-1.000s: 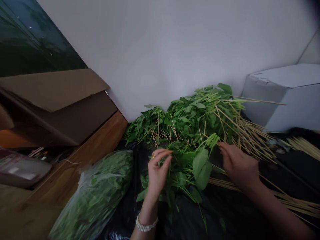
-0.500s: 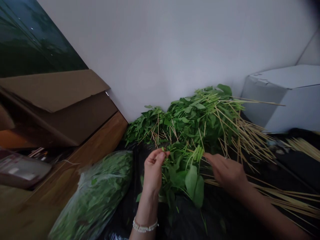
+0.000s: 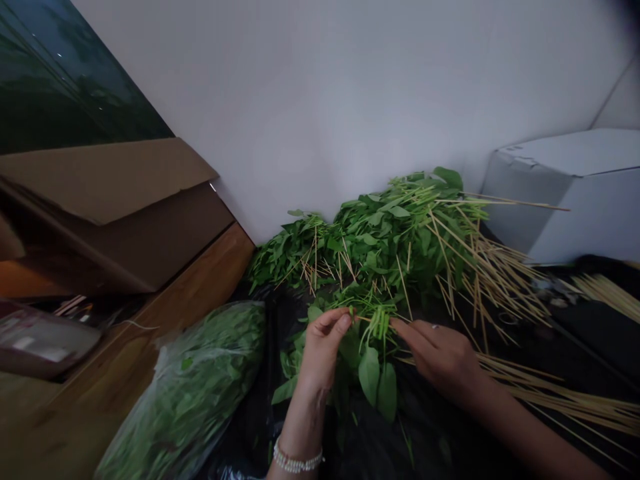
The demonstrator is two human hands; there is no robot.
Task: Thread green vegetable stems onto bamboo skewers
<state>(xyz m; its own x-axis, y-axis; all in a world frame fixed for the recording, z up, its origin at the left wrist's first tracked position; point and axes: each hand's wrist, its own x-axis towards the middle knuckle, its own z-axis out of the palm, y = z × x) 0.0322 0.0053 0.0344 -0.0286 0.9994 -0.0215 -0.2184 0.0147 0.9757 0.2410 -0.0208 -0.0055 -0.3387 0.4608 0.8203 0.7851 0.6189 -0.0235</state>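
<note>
My left hand point(image 3: 325, 340), with a beaded bracelet at the wrist, pinches a small green stem between thumb and fingertips. To its right my right hand point(image 3: 437, 350) is closed on a thin wooden skewer, most of which is hidden by the fingers and leaves. Between the hands, a row of bright green stems point(image 3: 380, 321) sits bunched on the skewer, with broad leaves point(image 3: 369, 373) hanging below. Loose leafy greens point(image 3: 293, 390) lie beneath and beside my left hand on black plastic point(image 3: 365, 440).
A heap of skewered greens point(image 3: 370, 233) rests against the white wall. Bare skewers point(image 3: 565, 393) lie at right, near a white box point(image 3: 575, 193). A clear bag of leaves point(image 3: 210, 373) and a cardboard box point(image 3: 115, 213) stand at left.
My left hand has moved right, closer to the bunched stems. My right hand and the stems have shifted slightly left and down, so the gap between the hands is smaller.
</note>
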